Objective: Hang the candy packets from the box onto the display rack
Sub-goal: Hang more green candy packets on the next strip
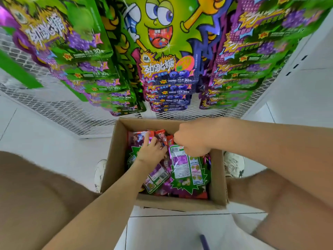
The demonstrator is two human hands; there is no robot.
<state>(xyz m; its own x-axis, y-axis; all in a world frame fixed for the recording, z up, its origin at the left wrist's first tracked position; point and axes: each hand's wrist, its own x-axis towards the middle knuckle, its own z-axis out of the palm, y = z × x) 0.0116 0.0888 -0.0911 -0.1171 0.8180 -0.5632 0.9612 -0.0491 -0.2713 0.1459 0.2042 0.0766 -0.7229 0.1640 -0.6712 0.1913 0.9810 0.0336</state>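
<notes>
An open cardboard box (218,179) stands on the floor between my feet, full of loose candy packets (158,177) in green, purple and red. My right hand (192,141) grips the top edge of a green and purple candy packet (189,170), back side up, lifted above the pile. My left hand (151,152) reaches deep into the box, fingers spread on the red packets (137,138) at its far end. Above, the display rack (72,112) of white wire mesh carries hanging rows of packets: green and purple ones (86,73) left and right, blue ones (169,83) in the middle.
White floor tiles (171,230) surround the box. White shoes (234,165) stand on either side of it. A white panel (297,91) borders the rack on the right. A dark purple stick-like object (204,241) lies at the bottom edge.
</notes>
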